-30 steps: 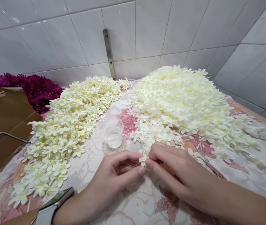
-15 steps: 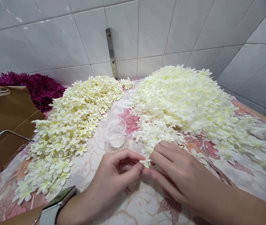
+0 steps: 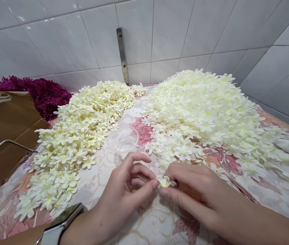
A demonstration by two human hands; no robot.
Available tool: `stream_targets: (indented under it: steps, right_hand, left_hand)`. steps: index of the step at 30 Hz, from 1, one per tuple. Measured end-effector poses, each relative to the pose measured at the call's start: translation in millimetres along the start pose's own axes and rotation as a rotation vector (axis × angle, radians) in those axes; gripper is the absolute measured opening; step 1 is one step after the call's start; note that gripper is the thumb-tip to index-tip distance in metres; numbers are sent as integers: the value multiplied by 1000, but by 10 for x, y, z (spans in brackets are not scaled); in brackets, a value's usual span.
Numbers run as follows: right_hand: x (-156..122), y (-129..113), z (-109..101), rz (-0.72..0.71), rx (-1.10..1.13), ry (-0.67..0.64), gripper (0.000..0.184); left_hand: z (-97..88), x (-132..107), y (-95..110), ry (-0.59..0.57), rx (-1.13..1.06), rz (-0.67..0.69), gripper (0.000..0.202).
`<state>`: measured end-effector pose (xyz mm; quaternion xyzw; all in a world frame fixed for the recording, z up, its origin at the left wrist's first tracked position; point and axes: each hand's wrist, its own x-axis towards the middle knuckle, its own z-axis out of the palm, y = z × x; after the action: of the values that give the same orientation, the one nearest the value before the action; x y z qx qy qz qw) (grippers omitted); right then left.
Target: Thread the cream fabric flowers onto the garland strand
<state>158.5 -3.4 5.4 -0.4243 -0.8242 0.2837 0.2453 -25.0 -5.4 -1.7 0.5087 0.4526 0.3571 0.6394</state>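
Note:
Between my two hands, low over the table, is a small pale yellow-white artificial flower (image 3: 164, 181). My right hand (image 3: 198, 190) pinches it between thumb and fingers. At the flower's other side, my left hand (image 3: 131, 190) has its thumb and middle finger closed at the petal edge, with the index finger raised and curved. Just behind my left hand stands a clear plastic cup (image 3: 124, 139); whatever it holds is hard to make out. A heap of loose cream flowers (image 3: 83, 126) lies to the left, and a larger heap of whiter flowers (image 3: 205, 109) to the right.
A patterned tablecloth (image 3: 101, 190) covers the table. At the left are a brown cardboard box (image 3: 9, 126), a bent metal rod (image 3: 6, 143) and purple flowers (image 3: 47, 97). White wall tiles (image 3: 170, 30) with a metal bracket (image 3: 122, 56) rise behind. Thin brown sticks (image 3: 243, 190) lie beside my right wrist.
My left index finger has lifted away from the flower. The flower has turned, showing more of its open petals, and sits slightly farther right with my right hand's fingertips.

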Motion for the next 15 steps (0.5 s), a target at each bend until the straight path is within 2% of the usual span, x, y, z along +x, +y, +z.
stream_targets:
  steps: [2,5,8,11,15]
  right_hand:
    - [11,-5,-9,14,14,7,35]
    - [25,6,-17,88,118,8,40]
    - [30,40,-1,196,331,-18,46]
    - [33,60,21,254,503,-61,50]
    - [32,5,6,219,395,-112,35]
  left_hand:
    - [-4,0,-11,24,72,44,18]
    - [-20,13,10,65,231,179,5]
    - [-34,21,48,7,345,263,8]
    - [-37,17,63,-20,374,290,10]
    - [-27,22,64,68,321,222,5]
